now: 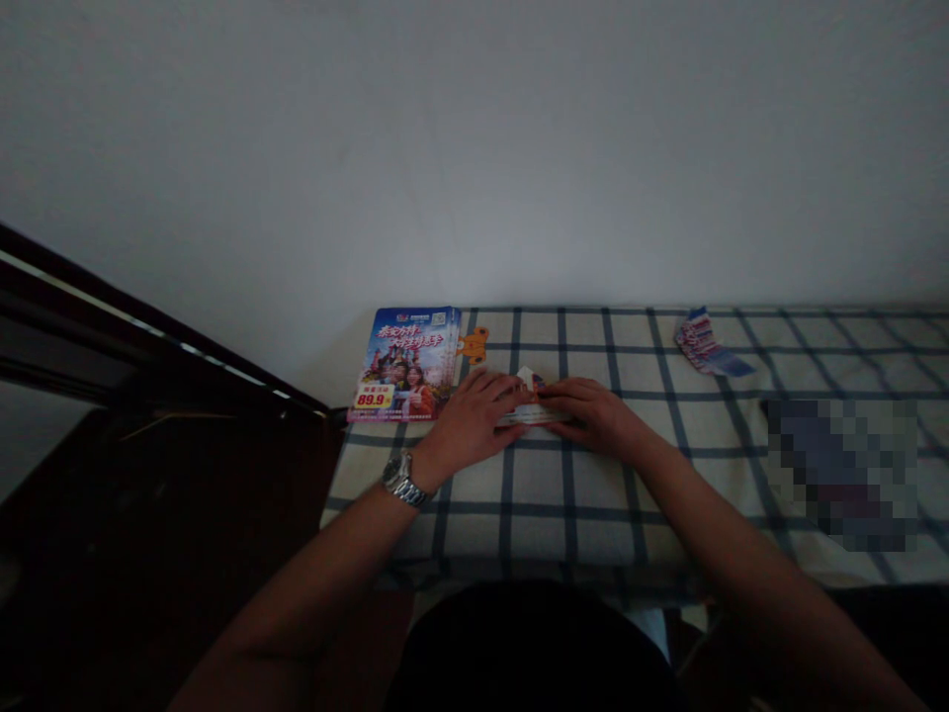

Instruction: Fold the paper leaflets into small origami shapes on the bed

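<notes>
Through my feed I count two hands: the left hand (481,407) and the right hand (595,410), fingers half bent and close together on one folded paper (540,414). Both touch it; whether they grip or merely press, I can't tell, since they cover most of it.

The paper lies just right of the flyer stack (404,361), my landmark: one pile, its sheets too tight to count. One orange bear-shaped piece (474,343) sits against the stack's right edge. One wristwatch (404,480) is on the left wrist, nearer me than the stack.

Well right of the stack, the checked tabletop (534,524) carries one bundle of printed paper (708,346), its count unclear, and one pixelated patch (837,475) I can't identify.
</notes>
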Demonstrator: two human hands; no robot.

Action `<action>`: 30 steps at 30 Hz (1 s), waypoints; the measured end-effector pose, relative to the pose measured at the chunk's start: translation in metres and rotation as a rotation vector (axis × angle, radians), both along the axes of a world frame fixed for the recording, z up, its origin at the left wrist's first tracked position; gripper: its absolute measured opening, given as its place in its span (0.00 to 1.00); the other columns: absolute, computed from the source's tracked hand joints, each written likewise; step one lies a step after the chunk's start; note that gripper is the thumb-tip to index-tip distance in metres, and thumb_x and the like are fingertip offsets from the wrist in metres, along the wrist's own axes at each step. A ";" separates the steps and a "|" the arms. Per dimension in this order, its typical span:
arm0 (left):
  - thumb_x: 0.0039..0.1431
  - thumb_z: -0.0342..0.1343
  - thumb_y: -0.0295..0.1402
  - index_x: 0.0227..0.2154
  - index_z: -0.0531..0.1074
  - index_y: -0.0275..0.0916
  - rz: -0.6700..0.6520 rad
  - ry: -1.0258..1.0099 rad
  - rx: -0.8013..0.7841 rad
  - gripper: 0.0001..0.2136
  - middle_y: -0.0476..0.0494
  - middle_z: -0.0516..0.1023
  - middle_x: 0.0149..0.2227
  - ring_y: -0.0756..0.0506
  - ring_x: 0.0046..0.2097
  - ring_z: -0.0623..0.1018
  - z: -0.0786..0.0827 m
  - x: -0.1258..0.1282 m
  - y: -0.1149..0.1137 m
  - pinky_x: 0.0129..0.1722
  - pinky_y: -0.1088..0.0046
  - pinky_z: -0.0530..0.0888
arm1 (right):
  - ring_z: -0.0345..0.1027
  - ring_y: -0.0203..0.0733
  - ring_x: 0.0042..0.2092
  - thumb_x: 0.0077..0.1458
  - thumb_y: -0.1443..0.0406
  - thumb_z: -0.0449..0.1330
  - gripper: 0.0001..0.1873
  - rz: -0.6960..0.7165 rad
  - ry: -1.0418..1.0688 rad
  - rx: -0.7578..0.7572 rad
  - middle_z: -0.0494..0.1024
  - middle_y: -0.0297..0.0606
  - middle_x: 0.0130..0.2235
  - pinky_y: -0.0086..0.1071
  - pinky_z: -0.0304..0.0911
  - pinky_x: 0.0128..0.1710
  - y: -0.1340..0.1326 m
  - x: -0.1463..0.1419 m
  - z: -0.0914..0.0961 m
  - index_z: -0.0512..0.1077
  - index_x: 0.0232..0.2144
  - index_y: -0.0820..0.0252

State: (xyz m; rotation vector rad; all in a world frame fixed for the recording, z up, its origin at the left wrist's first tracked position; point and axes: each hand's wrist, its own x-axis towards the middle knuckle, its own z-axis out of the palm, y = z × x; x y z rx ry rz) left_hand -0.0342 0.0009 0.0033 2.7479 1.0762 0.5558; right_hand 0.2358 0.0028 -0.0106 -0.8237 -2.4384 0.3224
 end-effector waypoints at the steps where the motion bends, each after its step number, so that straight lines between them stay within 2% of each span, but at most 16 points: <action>1: 0.67 0.61 0.41 0.60 0.71 0.47 -0.003 -0.002 0.003 0.21 0.43 0.73 0.61 0.39 0.63 0.70 0.000 0.000 0.000 0.71 0.49 0.59 | 0.75 0.53 0.56 0.67 0.60 0.63 0.18 -0.002 -0.003 -0.001 0.80 0.45 0.57 0.51 0.71 0.56 0.000 0.000 0.001 0.75 0.57 0.53; 11: 0.73 0.53 0.43 0.58 0.75 0.47 -0.028 -0.032 0.005 0.16 0.42 0.74 0.57 0.39 0.60 0.72 0.004 0.001 0.000 0.65 0.51 0.68 | 0.75 0.52 0.54 0.69 0.62 0.59 0.12 -0.020 -0.007 -0.018 0.81 0.44 0.55 0.51 0.72 0.54 -0.001 -0.002 0.004 0.78 0.51 0.53; 14: 0.71 0.55 0.45 0.58 0.74 0.47 -0.032 -0.038 0.008 0.18 0.42 0.74 0.58 0.39 0.60 0.72 0.002 0.002 -0.001 0.65 0.51 0.68 | 0.76 0.51 0.52 0.69 0.62 0.58 0.11 -0.031 0.002 -0.019 0.82 0.44 0.53 0.51 0.73 0.53 -0.002 -0.003 0.006 0.79 0.48 0.53; 17: 0.72 0.54 0.44 0.57 0.74 0.46 -0.035 -0.059 0.020 0.16 0.44 0.75 0.58 0.41 0.59 0.74 0.002 0.002 -0.001 0.67 0.51 0.66 | 0.76 0.51 0.51 0.70 0.63 0.57 0.11 -0.049 0.009 -0.019 0.82 0.44 0.52 0.50 0.73 0.52 -0.003 -0.004 0.008 0.80 0.46 0.53; 22: 0.73 0.53 0.44 0.53 0.78 0.45 -0.046 -0.032 0.017 0.14 0.43 0.76 0.58 0.41 0.59 0.74 0.003 -0.001 0.000 0.64 0.53 0.70 | 0.75 0.52 0.53 0.67 0.60 0.62 0.10 -0.039 -0.033 -0.009 0.80 0.44 0.54 0.50 0.72 0.53 -0.003 -0.003 0.007 0.79 0.48 0.53; 25: 0.73 0.54 0.43 0.57 0.75 0.46 -0.102 0.016 0.016 0.16 0.42 0.74 0.61 0.40 0.62 0.72 0.001 -0.007 0.002 0.62 0.53 0.72 | 0.75 0.53 0.53 0.65 0.59 0.64 0.13 -0.029 -0.055 -0.005 0.80 0.44 0.55 0.50 0.72 0.53 -0.002 -0.002 0.005 0.78 0.51 0.52; 30: 0.74 0.52 0.40 0.62 0.70 0.47 -0.180 0.034 -0.013 0.18 0.44 0.72 0.65 0.41 0.66 0.70 -0.001 -0.017 0.006 0.66 0.54 0.70 | 0.76 0.51 0.52 0.68 0.62 0.61 0.10 -0.036 -0.041 0.001 0.81 0.44 0.54 0.50 0.72 0.53 -0.003 -0.003 0.008 0.79 0.49 0.52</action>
